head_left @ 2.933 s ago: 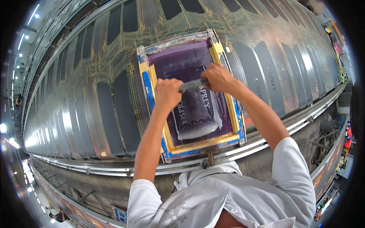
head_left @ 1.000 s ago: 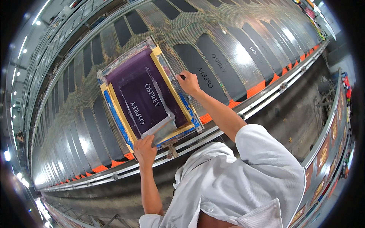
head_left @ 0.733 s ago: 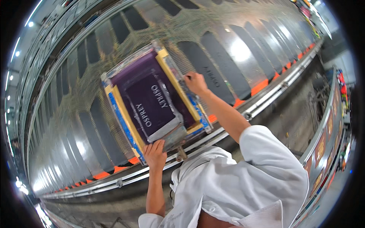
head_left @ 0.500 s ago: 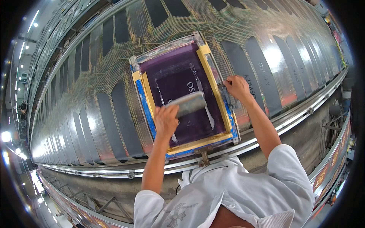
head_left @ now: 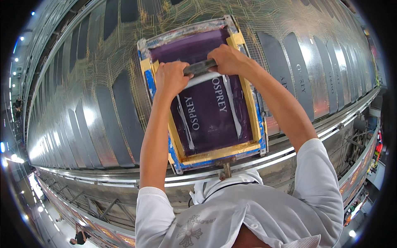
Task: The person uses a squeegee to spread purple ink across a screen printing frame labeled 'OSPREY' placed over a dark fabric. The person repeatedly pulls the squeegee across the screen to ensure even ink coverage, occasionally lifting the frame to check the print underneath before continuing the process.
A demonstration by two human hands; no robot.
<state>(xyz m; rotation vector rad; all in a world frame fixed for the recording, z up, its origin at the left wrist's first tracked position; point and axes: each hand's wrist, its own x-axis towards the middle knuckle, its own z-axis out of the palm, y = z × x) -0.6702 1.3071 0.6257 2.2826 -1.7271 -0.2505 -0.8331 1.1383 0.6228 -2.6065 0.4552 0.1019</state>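
Head view: clamping the left hand around the left end of a dark grey squeegee, clamping the right hand around the right end, and leaving only a short middle stretch of it bare between the two. Holding the squeegee over the far part of a purple mesh, inside a yellow-and-blue taped frame. Overlapping the frame's left edge with the left hand in this view, leaving a modest strip of mesh beyond the squeegee and a much longer stretch on the near side, and crossing the right edge with the right forearm. Flanking the frame with dark panels on the left and more of them on the right. Pointing the squeegee's long axis crosswise between the frame's sides, from left and nearer to right and slightly farther; showing a pale band just on the near side and hiding the squeegee's lower edge from sight.
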